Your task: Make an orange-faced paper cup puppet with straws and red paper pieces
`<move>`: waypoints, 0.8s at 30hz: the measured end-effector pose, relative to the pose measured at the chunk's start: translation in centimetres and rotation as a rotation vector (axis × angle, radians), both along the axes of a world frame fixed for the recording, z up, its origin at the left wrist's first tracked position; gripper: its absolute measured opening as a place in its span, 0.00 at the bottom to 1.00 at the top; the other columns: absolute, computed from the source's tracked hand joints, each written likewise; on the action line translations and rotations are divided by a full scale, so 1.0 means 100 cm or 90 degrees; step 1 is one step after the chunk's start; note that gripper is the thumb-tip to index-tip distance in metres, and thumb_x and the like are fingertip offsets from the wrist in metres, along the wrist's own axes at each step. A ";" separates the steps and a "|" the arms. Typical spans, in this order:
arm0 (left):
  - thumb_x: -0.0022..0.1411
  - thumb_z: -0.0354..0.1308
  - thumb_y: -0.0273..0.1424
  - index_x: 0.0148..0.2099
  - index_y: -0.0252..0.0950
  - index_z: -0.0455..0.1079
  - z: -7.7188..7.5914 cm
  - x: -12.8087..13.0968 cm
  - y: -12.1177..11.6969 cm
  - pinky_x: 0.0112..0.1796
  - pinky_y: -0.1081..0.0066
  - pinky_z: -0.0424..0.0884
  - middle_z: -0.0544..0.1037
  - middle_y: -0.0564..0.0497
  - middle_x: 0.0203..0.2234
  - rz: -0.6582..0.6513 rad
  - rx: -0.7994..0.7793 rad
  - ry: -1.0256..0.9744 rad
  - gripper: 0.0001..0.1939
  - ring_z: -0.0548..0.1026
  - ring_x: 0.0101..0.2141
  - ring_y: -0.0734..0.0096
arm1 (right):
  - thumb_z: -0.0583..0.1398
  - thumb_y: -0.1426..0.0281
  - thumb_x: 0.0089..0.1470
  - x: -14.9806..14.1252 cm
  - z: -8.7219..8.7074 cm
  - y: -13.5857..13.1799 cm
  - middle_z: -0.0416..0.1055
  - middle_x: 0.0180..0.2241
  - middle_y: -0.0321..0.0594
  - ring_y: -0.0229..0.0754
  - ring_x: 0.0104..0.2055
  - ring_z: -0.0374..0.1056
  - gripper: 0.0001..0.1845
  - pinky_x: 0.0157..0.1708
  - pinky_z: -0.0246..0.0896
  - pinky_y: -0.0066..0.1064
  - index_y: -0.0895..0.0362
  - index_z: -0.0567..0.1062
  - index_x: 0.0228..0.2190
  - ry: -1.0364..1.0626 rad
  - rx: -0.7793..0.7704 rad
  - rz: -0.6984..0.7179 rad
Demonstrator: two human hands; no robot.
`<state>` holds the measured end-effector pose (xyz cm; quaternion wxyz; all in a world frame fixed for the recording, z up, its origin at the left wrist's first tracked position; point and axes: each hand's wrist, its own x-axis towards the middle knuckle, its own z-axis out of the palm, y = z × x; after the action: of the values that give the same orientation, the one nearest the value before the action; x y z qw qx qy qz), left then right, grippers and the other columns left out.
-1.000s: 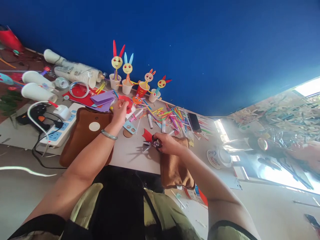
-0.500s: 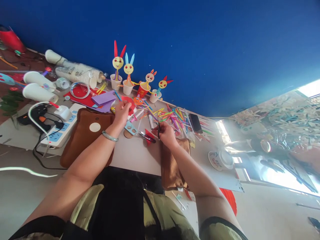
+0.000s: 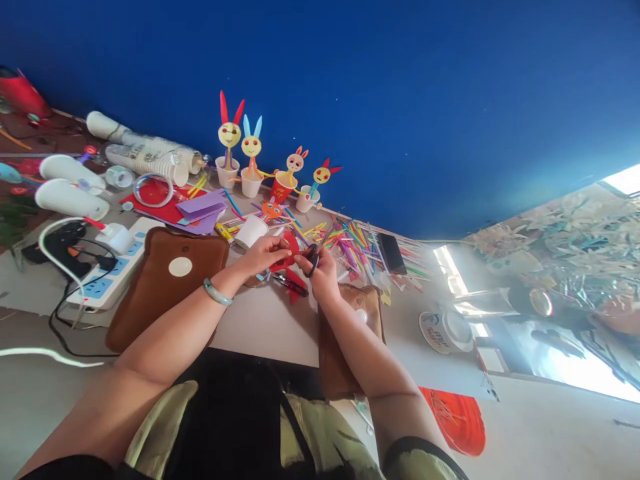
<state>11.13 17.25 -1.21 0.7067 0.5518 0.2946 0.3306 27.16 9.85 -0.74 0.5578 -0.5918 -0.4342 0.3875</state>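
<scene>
My left hand [image 3: 269, 256] pinches a piece of red paper [image 3: 289, 248] above the table. Close to its right side, my right hand [image 3: 323, 272] has its fingers in the dark handles of a pair of scissors [image 3: 312, 259]. The blades are hard to make out. Fingers of both hands come near each other at the paper. Below them on the table lie a dark pair of snips [image 3: 291, 285] and a red scrap [image 3: 295, 294]. A white paper cup [image 3: 251, 231] stands just behind my left hand.
Several rabbit puppets in cups, one a red cup [image 3: 284, 187], line the blue wall. Coloured sticks [image 3: 357, 250] and a phone [image 3: 391, 253] lie right of centre. A brown pouch [image 3: 167, 287] and a power strip [image 3: 107, 283] are at left; another brown pouch [image 3: 345, 360] lies under my right forearm.
My left hand has moved right and down with the red paper, uncovering the white cup. My right hand has turned, bringing the scissors up beside the paper. The view has shifted slightly.
</scene>
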 end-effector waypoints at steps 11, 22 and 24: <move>0.51 0.67 0.36 0.29 0.37 0.74 -0.003 0.002 -0.006 0.20 0.76 0.59 0.73 0.56 0.18 -0.069 0.016 0.051 0.08 0.67 0.19 0.77 | 0.68 0.63 0.40 0.010 -0.007 0.001 0.71 0.29 0.31 0.35 0.27 0.62 0.19 0.31 0.59 0.29 0.53 0.66 0.31 0.068 -0.010 0.017; 0.48 0.69 0.54 0.40 0.35 0.74 -0.003 0.005 -0.006 0.29 0.69 0.75 0.80 0.47 0.32 0.104 -0.138 -0.058 0.28 0.79 0.28 0.66 | 0.68 0.64 0.39 0.005 -0.013 0.000 0.60 0.23 0.26 0.31 0.21 0.52 0.18 0.24 0.50 0.27 0.53 0.65 0.29 0.131 -0.004 -0.043; 0.42 0.71 0.55 0.45 0.36 0.72 -0.001 0.005 -0.008 0.31 0.68 0.76 0.81 0.46 0.35 0.095 -0.169 -0.107 0.35 0.79 0.29 0.66 | 0.68 0.64 0.39 0.005 -0.013 0.001 0.58 0.22 0.25 0.31 0.21 0.51 0.18 0.23 0.49 0.27 0.52 0.65 0.29 0.156 0.010 -0.062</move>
<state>11.66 16.43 -1.28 0.7689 0.4008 0.3159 0.3852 27.62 9.91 -2.06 0.6296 -0.5561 -0.3365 0.4257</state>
